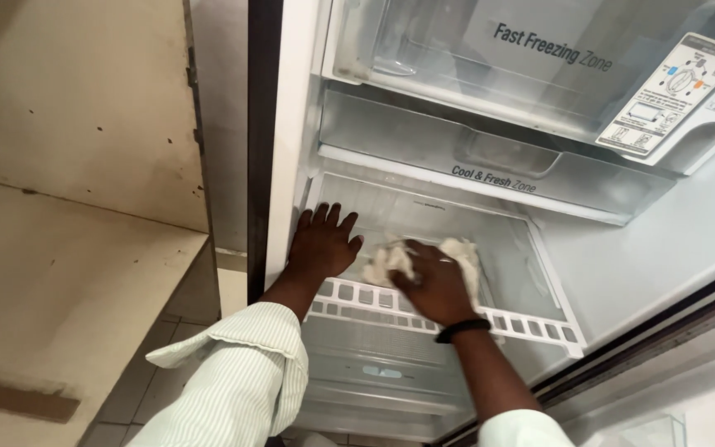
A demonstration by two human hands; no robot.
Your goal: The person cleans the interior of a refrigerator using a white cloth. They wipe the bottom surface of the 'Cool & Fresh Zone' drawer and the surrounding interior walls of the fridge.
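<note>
Head view: right hand [436,285] grips a white cloth [461,252] on the fridge shelf [531,323]; left hand [320,244] lies flat, fingers spread. Wiping looks underway, unfinished.

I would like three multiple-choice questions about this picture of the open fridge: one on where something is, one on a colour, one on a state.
1. Where does the left hand rest?
A. flat on the fridge shelf
B. on the drawer above
C. on the wooden cupboard

2. What colour is the cloth?
A. blue
B. white
C. red

3. What state is the shelf in?
A. full of food
B. taken out
C. in the fridge, bearing only the hands and cloth

Answers: 1 A, the palm lies flat at the shelf's left end. 2 B, the crumpled cloth under the right hand is white. 3 C, nothing else lies on it.
</note>
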